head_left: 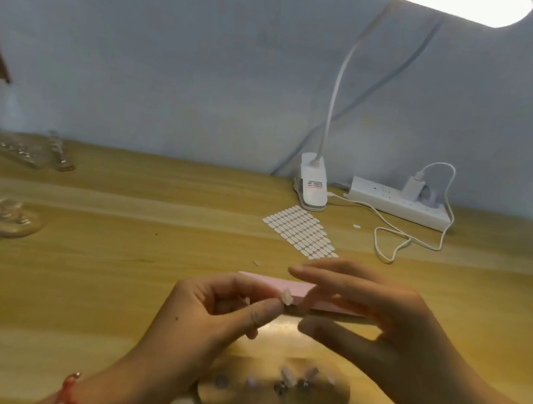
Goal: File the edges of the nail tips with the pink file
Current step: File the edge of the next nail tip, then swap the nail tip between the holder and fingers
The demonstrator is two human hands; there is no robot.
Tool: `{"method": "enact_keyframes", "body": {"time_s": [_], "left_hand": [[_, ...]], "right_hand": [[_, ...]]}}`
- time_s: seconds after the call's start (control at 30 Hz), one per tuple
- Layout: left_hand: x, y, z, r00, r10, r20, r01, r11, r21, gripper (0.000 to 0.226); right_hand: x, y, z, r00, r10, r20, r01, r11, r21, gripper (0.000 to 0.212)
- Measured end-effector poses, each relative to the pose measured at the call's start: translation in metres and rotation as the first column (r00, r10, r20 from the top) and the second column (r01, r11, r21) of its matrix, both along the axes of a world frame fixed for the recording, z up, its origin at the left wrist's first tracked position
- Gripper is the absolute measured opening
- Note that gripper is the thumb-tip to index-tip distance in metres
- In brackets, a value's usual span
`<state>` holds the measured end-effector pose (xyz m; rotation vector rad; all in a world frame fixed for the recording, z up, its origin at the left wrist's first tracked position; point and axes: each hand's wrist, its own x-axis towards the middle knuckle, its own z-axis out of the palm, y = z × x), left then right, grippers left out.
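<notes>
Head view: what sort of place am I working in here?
Probably a desk workstation for making press-on nails: a wooden desk with a clip-on lamp, a sheet of adhesive tabs, clear trays of nail tips, and the left hand pinching a nail tip against the pink file.

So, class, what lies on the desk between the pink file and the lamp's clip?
In the head view, a sheet of white oval stickers lies between the pink file and the lamp's clip.
</notes>
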<state>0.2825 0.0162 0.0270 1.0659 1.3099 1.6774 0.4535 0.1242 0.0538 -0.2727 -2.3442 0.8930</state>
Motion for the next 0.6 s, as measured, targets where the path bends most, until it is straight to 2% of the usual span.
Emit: {"method": "enact_keyframes", "body": {"time_s": [0.37, 0.5, 0.6], "left_hand": [[0.003, -0.003, -0.001, 0.997, -0.07, -0.033, 0.071, 0.997, 0.028, 0.027], [-0.004, -0.003, -0.004, 0.997, 0.061, 0.045, -0.059, 0.997, -0.041, 0.037], [-0.004, -0.001, -0.005, 0.997, 0.073, -0.004, -0.073, 0.996, -0.048, 0.035]], "right_hand": [[-0.009, -0.011, 0.001, 0.998, -0.022, -0.054, 0.018, 0.996, -0.089, 0.024], [0.01, -0.006, 0.01, 0.997, -0.064, -0.047, 0.058, 0.99, -0.13, 0.025], [0.03, -0.004, 0.008, 0.997, -0.071, 0.002, 0.071, 0.989, -0.13, 0.024]]}}
